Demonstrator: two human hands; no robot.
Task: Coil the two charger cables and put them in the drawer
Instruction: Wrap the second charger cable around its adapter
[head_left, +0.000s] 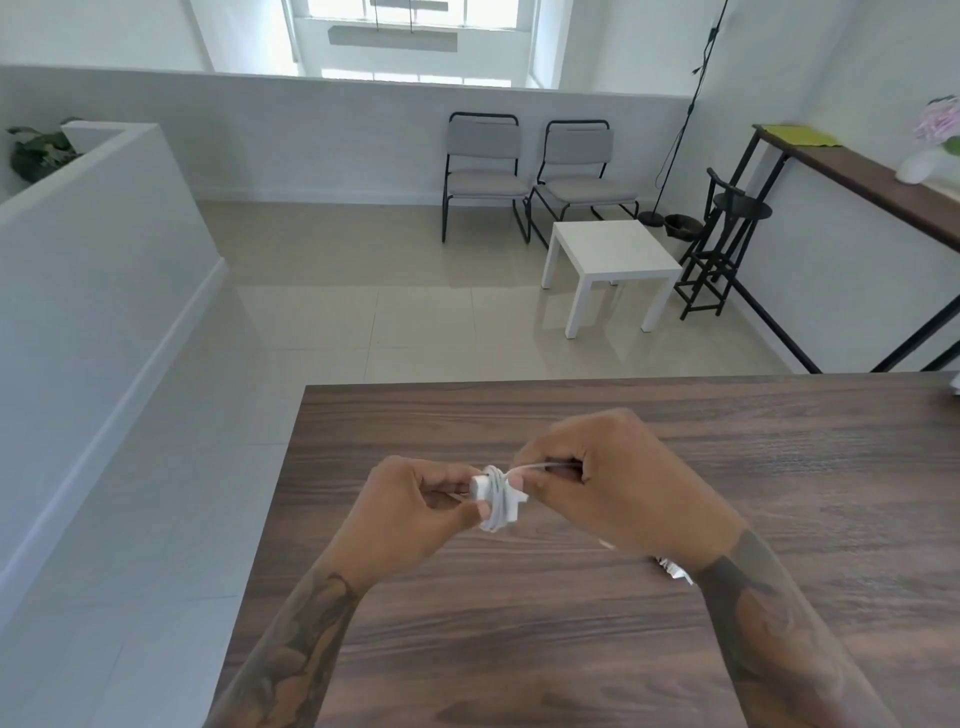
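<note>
- The left hand (415, 499) is held above the worktop (779, 467), fingers curled in, its grip pinching a white charger (497, 500) by the left end.
- A white cable (535, 466) is wound in several loops round the charger's middle, and one short free length runs from the bundle up and to the right.
- The right hand (597, 483) sits just right of the charger, fingers curled; its grip pinches that free length of cable between thumb and fingers, and the end of the cable is hidden inside the hand.
- The charger bundle hangs between the two hands, clear of the worktop, about midway across its width and nearer its far edge than the near one.
- Just right of the charger and lower, a small white object (675, 569) peeks out from behind the right wrist, lying on the worktop; too little shows to tell what it is.
- Both forearms reach in from the near edge of the worktop, bare and tattooed.
- Beyond the charger, across a tiled floor, stand a small white side table (613, 249) and two grey chairs (483, 171) against a low white wall.
- Far right of the charger, a dark narrow console (857, 171) runs along the wall, with a black stool (727, 244) beside it.
- No drawer can be made out in this view.
</note>
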